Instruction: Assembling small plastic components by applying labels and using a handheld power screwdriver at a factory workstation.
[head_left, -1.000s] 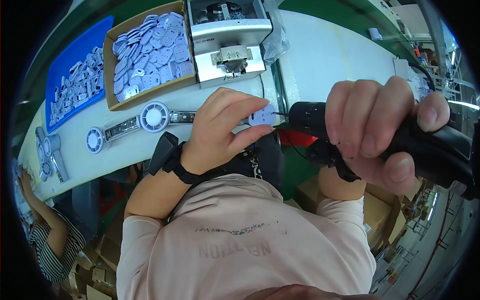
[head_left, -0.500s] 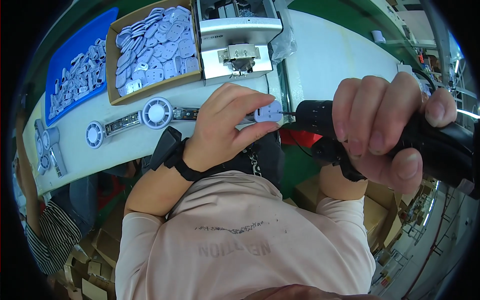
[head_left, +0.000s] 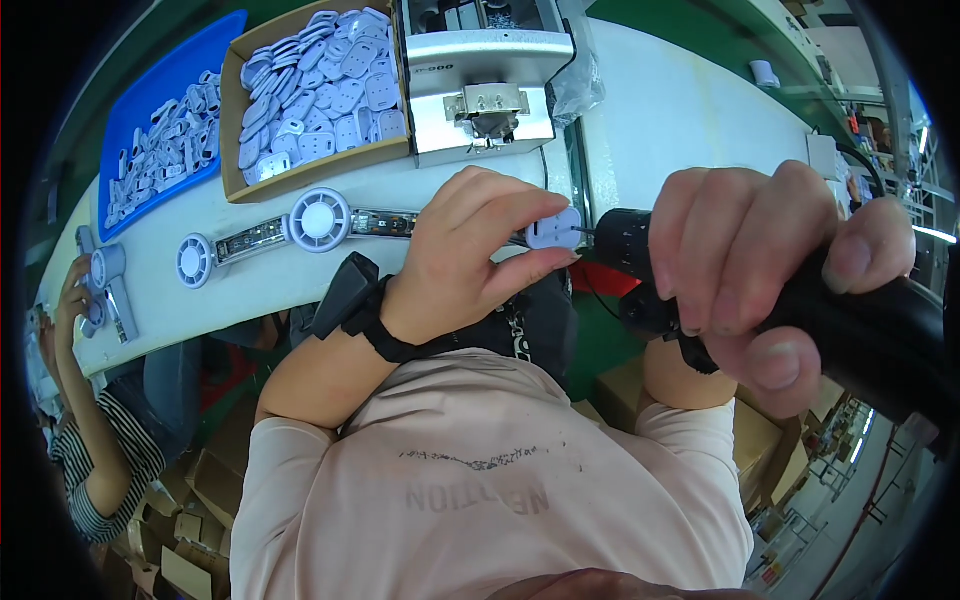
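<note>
My left hand (head_left: 465, 250) pinches a small pale-lilac plastic cover (head_left: 553, 229) between thumb and forefinger, its holed face showing. My right hand (head_left: 760, 270) is wrapped around a black electric screwdriver (head_left: 624, 243), which lies almost level. Its thin bit points left and meets the cover's right end; whether it sits in a screw cannot be made out. To the left of my left hand, a pale round fan unit (head_left: 320, 219) and a smaller one (head_left: 194, 261) lie on the table, linked by a clear strip (head_left: 250, 242) with circuitry inside. Another strip runs behind my left hand.
A cardboard box (head_left: 232, 150) of pale covers stands at the back, beside a blue tray (head_left: 120, 110) of small parts. A silver screw-feeding machine (head_left: 490, 60) is behind my left hand. At far left, another person's hand (head_left: 75, 292) reaches fan parts (head_left: 108, 265).
My hands, the cover and the screwdriver stay together, with the bit still at the cover's end. The screwdriver has tilted slightly. The other person's hand has come onto the fan parts at far left.
</note>
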